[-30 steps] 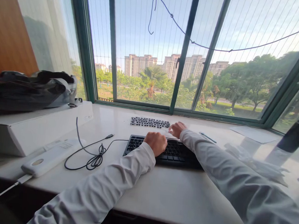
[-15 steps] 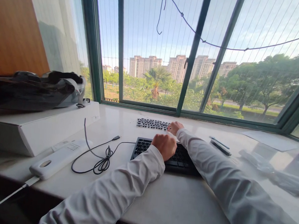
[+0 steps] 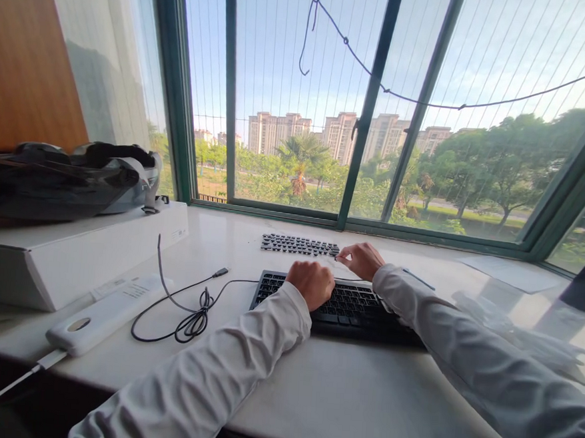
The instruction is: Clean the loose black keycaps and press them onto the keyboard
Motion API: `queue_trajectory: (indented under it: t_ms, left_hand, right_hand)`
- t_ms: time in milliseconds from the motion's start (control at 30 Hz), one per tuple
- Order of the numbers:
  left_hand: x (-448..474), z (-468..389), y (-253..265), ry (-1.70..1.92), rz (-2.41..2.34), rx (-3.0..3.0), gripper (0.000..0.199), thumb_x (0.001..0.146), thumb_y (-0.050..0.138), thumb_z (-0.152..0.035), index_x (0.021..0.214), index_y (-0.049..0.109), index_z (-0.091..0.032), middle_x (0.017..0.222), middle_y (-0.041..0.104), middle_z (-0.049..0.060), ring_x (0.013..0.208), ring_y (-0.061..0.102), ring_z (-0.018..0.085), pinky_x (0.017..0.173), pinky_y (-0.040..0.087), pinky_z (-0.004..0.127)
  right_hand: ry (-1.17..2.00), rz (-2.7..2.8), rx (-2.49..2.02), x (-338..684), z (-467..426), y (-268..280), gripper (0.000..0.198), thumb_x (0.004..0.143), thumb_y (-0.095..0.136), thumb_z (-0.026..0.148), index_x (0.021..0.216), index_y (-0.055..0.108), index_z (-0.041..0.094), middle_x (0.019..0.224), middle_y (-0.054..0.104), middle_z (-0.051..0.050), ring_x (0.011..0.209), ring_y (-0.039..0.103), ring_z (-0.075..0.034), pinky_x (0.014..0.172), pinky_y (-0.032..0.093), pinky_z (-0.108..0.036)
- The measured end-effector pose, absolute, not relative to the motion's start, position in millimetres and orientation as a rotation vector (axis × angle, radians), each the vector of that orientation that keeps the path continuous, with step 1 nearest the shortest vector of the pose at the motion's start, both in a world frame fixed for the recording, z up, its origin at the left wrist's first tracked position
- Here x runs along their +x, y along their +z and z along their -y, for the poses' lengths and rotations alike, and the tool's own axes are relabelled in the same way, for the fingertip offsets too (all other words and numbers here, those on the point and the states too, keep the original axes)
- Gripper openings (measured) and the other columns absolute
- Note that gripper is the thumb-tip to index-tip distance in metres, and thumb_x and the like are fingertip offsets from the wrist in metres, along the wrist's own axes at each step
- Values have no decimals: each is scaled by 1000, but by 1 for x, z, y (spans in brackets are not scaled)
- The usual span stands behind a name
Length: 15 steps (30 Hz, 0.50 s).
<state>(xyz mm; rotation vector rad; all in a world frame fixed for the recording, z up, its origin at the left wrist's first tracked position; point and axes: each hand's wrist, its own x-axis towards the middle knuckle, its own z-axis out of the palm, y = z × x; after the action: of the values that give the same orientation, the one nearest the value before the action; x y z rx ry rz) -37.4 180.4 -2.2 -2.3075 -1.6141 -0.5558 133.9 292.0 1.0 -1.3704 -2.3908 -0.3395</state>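
A black keyboard lies on the white windowsill desk with its cable leading off to the left. My left hand is closed in a fist over its left-middle keys; its fingertips are hidden behind the knuckles. Behind the keyboard, small black keycaps are laid out in rows. My right hand reaches to the right end of these rows. Its thumb and index finger are pinched together there, and whatever is between them is too small to make out. The right forearm crosses above the keyboard's right part.
A coiled black cable rests left of the keyboard. Farther left are a white power strip and a white box with a dark visor-like item on top. To the right lie a clear plastic bag and paper.
My right hand has shifted right, uncovering more of the keyboard, and its pinching fingers now show. The left fist stays over the keys. The view has moved slightly.
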Motion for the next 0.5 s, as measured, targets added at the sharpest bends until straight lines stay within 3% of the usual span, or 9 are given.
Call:
queue_trajectory:
  t_ms: [233,400,500]
  left_hand:
    - [-36,-180,-5,-546,1576,-2288,42,87,36,-38,80,72,-16,76,68,12,74,65,25,66,46,35]
    - [-32,-179,-6,-536,1593,-2281,46,87,34,-42,77,72,-17,75,68,11,73,64,23,68,45,34]
    - [-31,-177,-7,-530,1612,-2274,48,87,34,-44,76,73,-18,74,68,11,73,64,23,68,44,33]
  right_hand:
    - [54,2261,-1284,184,-232,-13,24,83,52,38,85,66,18,82,70,-3,75,62,-15,69,43,-26]
    - [348,2257,-1188,197,-224,-25,31,78,57,41,99,64,18,87,69,-3,73,59,-14,68,45,-27]
    - [412,2315,-1118,196,-221,-24,29,77,59,40,94,66,18,86,69,-3,73,58,-14,68,44,-26]
